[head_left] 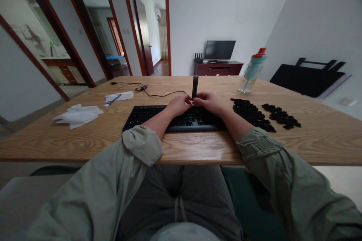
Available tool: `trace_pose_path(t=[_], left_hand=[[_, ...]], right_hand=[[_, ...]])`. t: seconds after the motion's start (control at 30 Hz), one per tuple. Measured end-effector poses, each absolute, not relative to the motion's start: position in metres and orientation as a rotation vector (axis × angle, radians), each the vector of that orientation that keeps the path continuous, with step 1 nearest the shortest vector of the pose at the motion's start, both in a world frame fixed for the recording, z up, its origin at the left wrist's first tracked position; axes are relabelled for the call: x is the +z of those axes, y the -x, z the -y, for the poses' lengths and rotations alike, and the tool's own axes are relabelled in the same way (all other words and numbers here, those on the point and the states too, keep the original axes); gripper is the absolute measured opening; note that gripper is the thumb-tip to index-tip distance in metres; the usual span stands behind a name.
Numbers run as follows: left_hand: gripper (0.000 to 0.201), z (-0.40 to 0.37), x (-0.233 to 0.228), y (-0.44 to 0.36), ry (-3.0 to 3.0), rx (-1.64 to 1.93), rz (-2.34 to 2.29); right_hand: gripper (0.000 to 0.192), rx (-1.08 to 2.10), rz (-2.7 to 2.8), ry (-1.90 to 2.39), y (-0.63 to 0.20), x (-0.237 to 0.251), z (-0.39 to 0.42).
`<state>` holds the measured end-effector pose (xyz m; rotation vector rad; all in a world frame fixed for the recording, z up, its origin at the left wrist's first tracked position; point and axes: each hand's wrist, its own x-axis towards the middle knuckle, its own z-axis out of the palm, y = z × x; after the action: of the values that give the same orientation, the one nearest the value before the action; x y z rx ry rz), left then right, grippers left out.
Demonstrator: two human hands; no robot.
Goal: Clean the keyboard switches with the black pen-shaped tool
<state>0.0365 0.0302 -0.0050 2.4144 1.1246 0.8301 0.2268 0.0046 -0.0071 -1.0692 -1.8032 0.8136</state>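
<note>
A black computer keyboard [195, 123] lies on the wooden table in front of me, with some keycaps off its lower rows. My left hand [180, 104] rests over its back edge, thumb and fingers pinched together. From the other side my right hand [209, 102] meets it, fingers curled in and fingertips nearly touching the left ones. Between the hands, a dark upright stick [195, 86] rises at the fingertips; its lower end is hidden. What exactly the fingertips pinch is too small to make out.
Loose black keycaps [250, 115] lie in a patch at the right, with a smaller group [283, 116] beyond. A bottle [251, 71] stands behind them. Crumpled white tissues [77, 116], a blue stick-like tool [114, 99] and the keyboard's cable [143, 87] occupy the left.
</note>
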Motion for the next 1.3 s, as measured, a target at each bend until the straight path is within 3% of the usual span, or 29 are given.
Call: trace_pose_path(t=[0.47,0.77,1.1,1.3], left_hand=[[0.018,-0.03,-0.002,-0.044,-2.384,0.833,-1.097],[0.02,-0.034,0.004,-0.043,-2.364,0.673,-0.958],[0.026,-0.031,0.0,-0.042,-2.428,0.74,-0.979],[0.027,-0.031,-0.004,-0.041,-2.498,0.758,-0.935]], right_hand=[[0.031,0.802,1.704,1.015,-0.222,-0.013,-0.009],[0.028,0.685,1.734,1.027,-0.222,-0.016,-0.008],[0.02,0.762,1.63,1.149,-0.217,-0.009,-0.005],[0.021,0.578,1.731,1.149,-0.215,-0.01,0.0]])
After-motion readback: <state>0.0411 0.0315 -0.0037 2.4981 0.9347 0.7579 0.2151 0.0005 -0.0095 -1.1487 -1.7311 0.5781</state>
